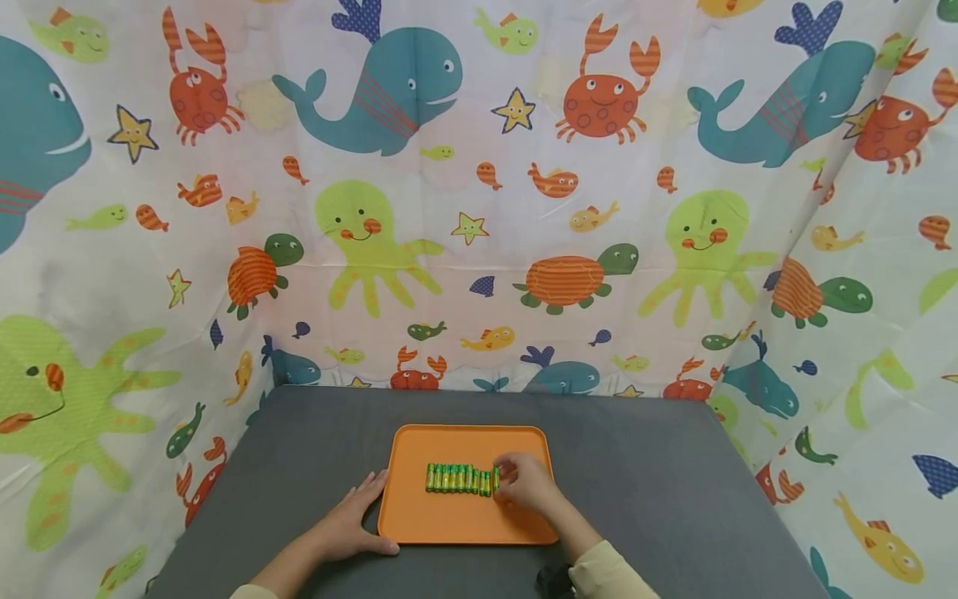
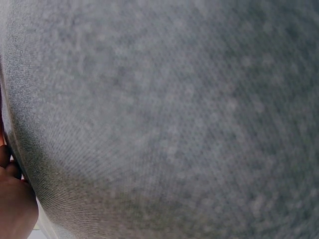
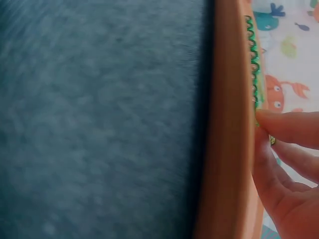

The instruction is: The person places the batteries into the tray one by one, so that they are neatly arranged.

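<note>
Several small green-and-yellow batteries (image 1: 452, 478) stand side by side in a row on an orange tray (image 1: 441, 524). At the right end of the row, my right hand (image 1: 526, 484) pinches one battery (image 1: 496, 479) between thumb and fingers, a small gap away from its neighbours. The right wrist view has the right hand (image 3: 291, 169) beyond the tray's rim (image 3: 232, 119), with the row of battery ends (image 3: 254, 64) above it. My left hand (image 1: 348, 524) rests at the tray's left edge, fingers extended and thumb by the front left corner. Only part of the left hand (image 2: 17, 206) appears in the left wrist view.
A grey table surface (image 1: 674, 482) surrounds the tray. Behind and at both sides hangs a white curtain (image 1: 479, 316) printed with sea animals. Something black (image 1: 555, 581) is at the right wrist, beside the pale sleeve (image 1: 609, 572).
</note>
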